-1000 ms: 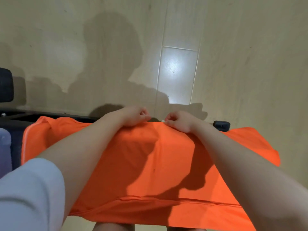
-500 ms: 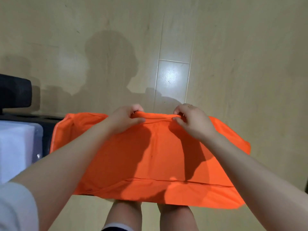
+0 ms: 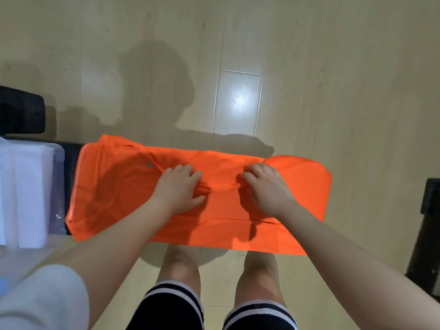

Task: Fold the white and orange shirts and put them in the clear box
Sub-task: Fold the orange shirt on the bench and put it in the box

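The orange shirt [image 3: 114,186] is stretched out wide in front of me, above my knees, folded over on itself into a long band. My left hand [image 3: 179,189] pinches a fold of its cloth near the middle. A short way to the right, my right hand [image 3: 264,189], wearing a ring, grips the same fold. The clear box [image 3: 59,177] stands at the left edge, and the folded white shirt [image 3: 28,191] lies inside it. The orange shirt's left end overlaps the box's right side.
Pale wooden floor [image 3: 333,91] spreads ahead. A black object [image 3: 21,113] sits at the far left behind the box, and another dark object [image 3: 428,225] stands at the right edge. My bare knees and black shorts with white stripes [image 3: 209,308] show below the shirt.
Both hands have drawn the top edge of the orange shirt toward me, over its front. The shirt now looks shorter from top to bottom, and more of the box shows at left.
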{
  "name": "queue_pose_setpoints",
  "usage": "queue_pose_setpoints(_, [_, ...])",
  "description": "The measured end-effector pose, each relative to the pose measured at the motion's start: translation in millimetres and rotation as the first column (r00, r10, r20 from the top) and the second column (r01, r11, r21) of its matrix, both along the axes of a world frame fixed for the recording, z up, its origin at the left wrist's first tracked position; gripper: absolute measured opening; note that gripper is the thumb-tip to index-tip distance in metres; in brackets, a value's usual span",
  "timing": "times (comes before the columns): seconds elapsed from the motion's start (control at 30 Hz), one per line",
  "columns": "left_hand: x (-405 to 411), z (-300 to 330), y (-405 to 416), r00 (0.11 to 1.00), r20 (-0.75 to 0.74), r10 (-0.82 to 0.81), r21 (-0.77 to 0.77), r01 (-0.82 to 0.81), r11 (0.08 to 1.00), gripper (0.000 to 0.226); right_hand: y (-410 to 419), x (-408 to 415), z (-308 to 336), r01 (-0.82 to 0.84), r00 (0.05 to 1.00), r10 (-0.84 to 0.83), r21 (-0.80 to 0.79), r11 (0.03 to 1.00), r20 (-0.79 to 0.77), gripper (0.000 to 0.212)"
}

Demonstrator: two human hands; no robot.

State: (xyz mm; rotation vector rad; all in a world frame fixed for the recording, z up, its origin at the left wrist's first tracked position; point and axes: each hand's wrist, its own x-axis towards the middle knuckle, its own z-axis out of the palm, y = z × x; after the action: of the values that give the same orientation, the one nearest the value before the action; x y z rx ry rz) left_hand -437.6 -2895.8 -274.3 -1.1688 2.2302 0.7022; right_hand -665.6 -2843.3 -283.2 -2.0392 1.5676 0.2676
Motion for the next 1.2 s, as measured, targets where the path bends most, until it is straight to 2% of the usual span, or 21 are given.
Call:
queue_pose_setpoints(0.1, [-42,0,13,0.976,-0.214,-0.052,-0.071,0.037,0.997,0.037,-2,-28,8,0.286,0.953,-0.287,0.017,0.958,0.099,0.042])
queue_pose_setpoints(0.2, [-96,-9,12,0.946,-0.323,0.0,-0.12,-0.041,0.992,0.036,-5,-71,3,0.608,0.778,-0.614,0.087,0.789,0.13,0.034])
queue_pose_setpoints(0.3, [-150,-20,9,0.91,-0.375,0.175,-0.087,-0.223,0.971,0.035,-16,-118,-11,0.748,0.619,-0.775,0.204,0.632,0.13,0.029])
queue_pose_setpoints(0.37, [-180,-27,5,0.875,-0.373,0.31,-0.033,-0.346,0.938,0.042,-25,-143,-23,0.787,0.468,-0.878,0.407,0.464,0.097,0.028])
queue_pose_setpoints(0.4, [-193,-30,2,0.854,-0.354,0.382,-0.005,-0.41,0.912,0.046,-29,-152,-31,0.775,0.428,-0.902,0.491,0.398,0.056,0.025])
queue_pose_setpoints(0.43, [-203,-35,-2,0.843,-0.307,0.441,0.037,-0.452,0.891,0.046,-32,-160,-37,0.751,0.451,-0.893,0.539,0.381,0.003,0.021])
queue_pose_setpoints(0.47, [-212,-42,-7,0.84,-0.243,0.484,0.072,-0.482,0.873,0.044,-34,-166,-43,0.72,0.515,-0.856,0.568,0.398,-0.053,0.017])
queue_pose_setpoints(0.53, [-223,-55,-16,0.851,-0.037,0.524,0.129,-0.516,0.847,0.039,-40,-172,-52,0.648,0.635,-0.762,0.625,0.434,-0.129,0.023])
queue_pose_setpoints(0.6, [-226,-63,-19,0.845,0.11,0.523,0.156,-0.534,0.831,0.042,-44,-175,-57,0.629,0.632,-0.752,0.691,0.355,-0.19,0.033])
queue_pose_setpoints(0.67, [-225,-69,-19,0.844,0.154,0.513,0.187,-0.535,0.824,0.046,-48,-176,-60,0.606,0.595,-0.777,0.75,0.266,-0.205,0.03])
queue_pose_setpoints(0.77, [-224,-66,-18,0.828,0.096,0.552,0.254,-0.557,0.791,0.039,-44,-178,-64,0.556,0.56,-0.825,0.773,0.304,-0.079,0.013])
queue_pose_setpoints(0.9, [-224,-56,-17,0.838,0.08,0.539,0.302,-0.536,0.789,0.036,-38,-183,-54,0.641,0.255,-0.935,0.681,0.353,0.245,0.026])
queue_pose_setpoints(0.97, [-223,-50,-14,0.85,-0.003,0.526,0.258,-0.508,0.822,0.029,-31,-187,-39,0.696,0.233,-0.896,0.578,0.426,0.379,0.03])
queue_pose_setpoints(1.03, [-221,-39,-7,0.848,-0.183,0.497,0.143,-0.477,0.867,0.028,-16,-193,-19,0.727,0.316,-0.839,0.455,0.514,0.444,0.027])
queue_pose_setpoints(1.1, [-220,-27,4,0.82,-0.383,0.426,0.051,-0.442,0.896,0.029,7,-199,-4,0.73,0.492,-0.737,0.242,0.64,0.463,0.014])
queue_pose_setpoints(1.17, [-220,-20,21,0.843,-0.47,0.261,-0.012,-0.302,0.953,0.027,32,-205,-1,0.672,0.66,-0.638,0.067,0.737,0.396,0.003])
queue_pose_setpoints(1.2, [-219,-19,32,0.874,-0.46,0.159,-0.048,-0.203,0.978,0.025,45,-206,-4,0.653,0.701,-0.635,0.066,0.754,0.325,0.009])
